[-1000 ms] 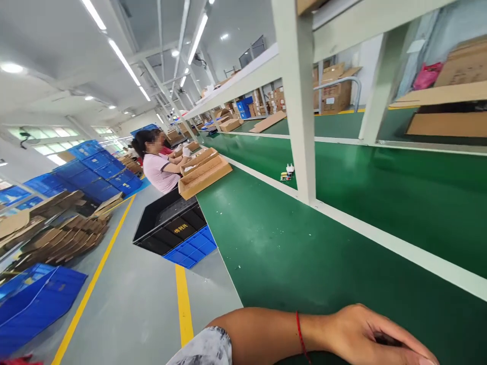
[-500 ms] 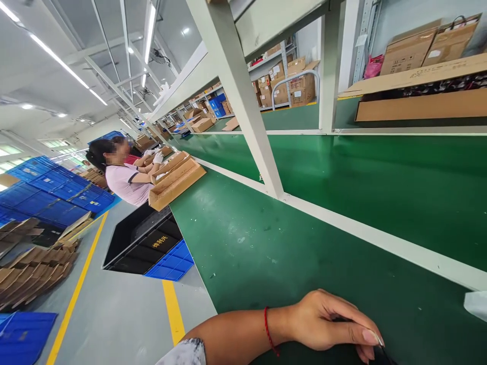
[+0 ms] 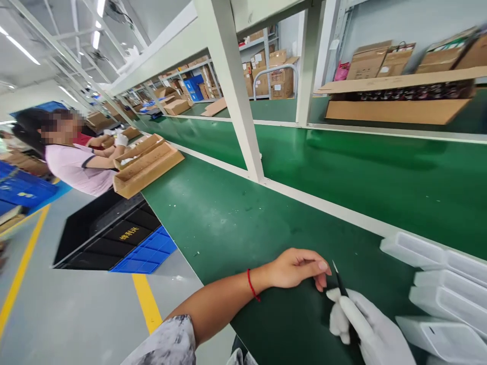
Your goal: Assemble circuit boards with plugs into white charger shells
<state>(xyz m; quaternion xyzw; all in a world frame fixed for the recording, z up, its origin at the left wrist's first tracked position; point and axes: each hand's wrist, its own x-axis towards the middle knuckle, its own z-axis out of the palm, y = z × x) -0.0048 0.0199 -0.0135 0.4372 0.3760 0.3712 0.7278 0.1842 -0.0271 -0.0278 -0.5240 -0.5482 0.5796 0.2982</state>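
Note:
My left hand is bare, with a red string bracelet on the wrist. Its fingers are bent, with the thumb against the index finger; anything small between them is hidden. Close by on the right is my right hand in a white glove, wrapped round a slim black tool with a pointed metal tip. That tip points up, just beside the left fingertips and apart from them. Both hands are over the green tabletop. Right of the glove stand several translucent white plastic bins.
A long cardboard box sits at the left, beside a person in a pink shirt. Below it on the floor stands a black crate. A white post rises from the table's rail. Another open carton lies on the back shelf.
The view has swung right and down, bringing the gloved right hand, the tool and the plastic bins into sight. My left hand appears further up and left, now apart from the dark object it touched.

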